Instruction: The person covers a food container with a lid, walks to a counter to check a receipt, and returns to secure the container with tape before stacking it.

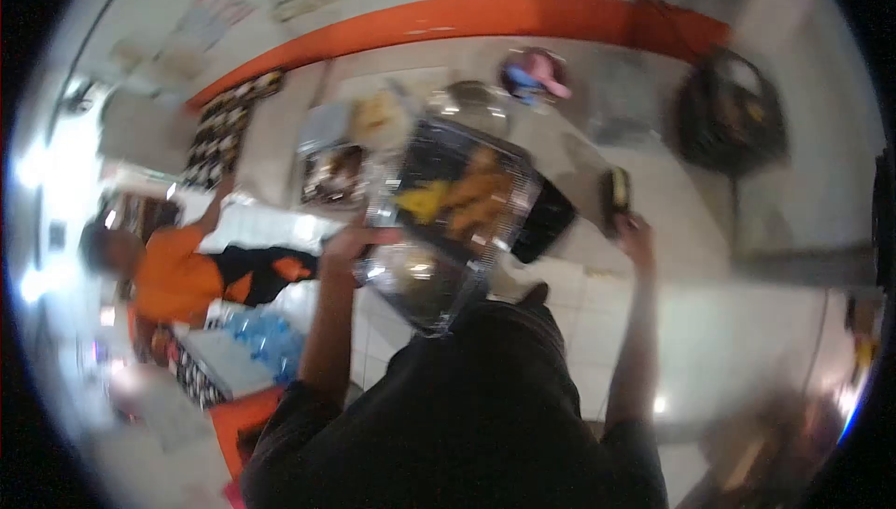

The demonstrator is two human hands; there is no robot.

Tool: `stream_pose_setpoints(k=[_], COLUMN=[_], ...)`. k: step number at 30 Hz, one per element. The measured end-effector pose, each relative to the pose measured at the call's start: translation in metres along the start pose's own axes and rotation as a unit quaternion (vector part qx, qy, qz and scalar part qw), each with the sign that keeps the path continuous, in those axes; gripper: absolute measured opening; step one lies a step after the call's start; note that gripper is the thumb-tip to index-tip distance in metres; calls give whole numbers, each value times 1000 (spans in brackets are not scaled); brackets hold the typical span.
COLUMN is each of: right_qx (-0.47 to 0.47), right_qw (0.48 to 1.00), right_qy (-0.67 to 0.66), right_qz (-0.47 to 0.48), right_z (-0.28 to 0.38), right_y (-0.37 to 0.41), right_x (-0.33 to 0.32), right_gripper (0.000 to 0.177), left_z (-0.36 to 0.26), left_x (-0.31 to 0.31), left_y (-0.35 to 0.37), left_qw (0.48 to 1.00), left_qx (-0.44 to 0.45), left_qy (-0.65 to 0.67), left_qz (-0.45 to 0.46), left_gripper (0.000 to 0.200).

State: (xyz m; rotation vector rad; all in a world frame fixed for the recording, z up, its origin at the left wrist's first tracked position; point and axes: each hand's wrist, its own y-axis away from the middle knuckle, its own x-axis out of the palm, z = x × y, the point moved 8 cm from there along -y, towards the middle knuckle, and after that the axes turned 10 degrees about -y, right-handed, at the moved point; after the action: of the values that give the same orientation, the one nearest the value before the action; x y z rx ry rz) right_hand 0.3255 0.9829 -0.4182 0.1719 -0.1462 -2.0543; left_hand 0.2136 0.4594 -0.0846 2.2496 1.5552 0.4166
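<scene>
My left hand [353, 243] is closed on the left edge of a takeaway food box [525, 194], which has a black base and a clear plastic lid. The lid hangs open toward my body. Inside the box lie brown, fried-looking pieces [481, 194] and something yellow [423, 201]. Out to the right, my right hand [635, 237] grips a small dark elongated object [615, 194] with a pale strip along it. Blur hides what kind of thing it is. Partly under the food box, a black flat piece [546, 222] shows.
Along the counter [569, 150] stand a tray of dark food [334, 176], a pale food pack [378, 117], a clear round cover [469, 106], a bowl with pink and blue items [534, 75] and a black bag [731, 112]. A person in orange [177, 271] stands at the left.
</scene>
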Motion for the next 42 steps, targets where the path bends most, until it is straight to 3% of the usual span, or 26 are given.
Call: stream_pose_setpoints(k=[1, 2, 4, 5, 7, 8, 10, 12, 13, 14, 15, 16, 17, 18, 19, 20, 22, 24, 26, 27, 28, 30, 34, 39, 42], right_qx=[-122, -79, 17, 10, 92, 94, 129, 39, 10, 31, -52, -134, -146, -157, -191, -135, -204, -13, -61, -91, -121, -237, -210, -207, -217], right_qw=[985, 992, 987, 986, 992, 992, 945, 987, 998, 997, 995, 977, 970, 960, 910, 913, 916, 994, 995, 986, 971, 944, 942, 946, 947], right_qy=[84, 75, 108, 106, -61, -58, -301, -151, 4, 20, 88, 155, 188, 222, 363, 380, 344, 101, -18, -72, -125, -118, -124, -112, -106], right_qz=[90, 69, 117, 129, 61, 64, 18, 45, 54, 63, 4, -53, -57, -63, -65, -64, -28, 48, 77, 120, 161, 199, 229, 224, 214], right_z=[2, 12, 2, 15, 43, 57, 67, 58, 54, 33, 45, 59, 29, 3, 23, 17, 49, 152, 252, 293, 330, 390, 425, 430, 428], right_y=[-8, -7, -9, -2, 22, 31, 50, 59, 66, 64, 69, 76, 68, 60, 69, 68, 77, 88, 102, 112, 123, 142, 150, 144, 138], right_x=[5, 6, -1, 1, 4, 9, 3, -5, -10, -14, -13, -7, -10, -19, -12, -19, -18, 18, 53, 73, 91, 115, 145, 164, 167], right_gripper=[42, 40, 35, 35, 30, 30, 29, 36, 38, 34, 28, 23, 18, 13, 7, 8, 15, 17, 9, 7, 6, 8, 10, 15, 18], left_z=[-4, 19, -3, -1, 0, 4, 14, 2, 2, 4, 6, 7, -2, 3, 0, -4, 6, -1, 29, 20, 4, -27, -16, -39, -25], left_x=[-1, -9, 29, 29, 25, 20, 19, 21, 19, 18, 12, 11, 21, 7, 8, 8, -9, 0, -25, -18, 7, 55, 47, 79, 61], left_y=[3, -13, -2, -3, -9, -12, -16, -10, -10, -9, -9, -12, -5, -12, -11, -12, -22, -22, -40, -41, -34, -17, -24, -12, -17], left_qw=[984, 989, 991, 993, 988, 988, 983, 985, 988, 990, 989, 989, 995, 994, 993, 991, 991, 993, 985, 990, 989, 974, 957, 949, 955], left_qx=[-80, 2, 21, 26, 32, 31, 25, 19, 28, 33, 27, 21, 0, -14, -10, -5, 7, 26, 20, 22, 18, 37, 59, 55, 37], left_qy=[-156, -134, -65, -64, -79, -75, -87, -105, -79, -52, -57, -63, -15, -76, -80, -85, -72, -1, 59, 54, 47, 169, 253, 242, 235], left_qz=[-28, 65, 114, 101, 131, 129, 163, 138, 131, 126, 131, 136, 96, 76, 88, 100, 111, 118, 161, 130, 139, 144, 132, 192, 176], left_gripper=[78, 81, 81, 81, 80, 80, 78, 79, 79, 79, 79, 79, 90, 89, 87, 85, 87, 83, 81, 78, 78, 75, 71, 65, 64])
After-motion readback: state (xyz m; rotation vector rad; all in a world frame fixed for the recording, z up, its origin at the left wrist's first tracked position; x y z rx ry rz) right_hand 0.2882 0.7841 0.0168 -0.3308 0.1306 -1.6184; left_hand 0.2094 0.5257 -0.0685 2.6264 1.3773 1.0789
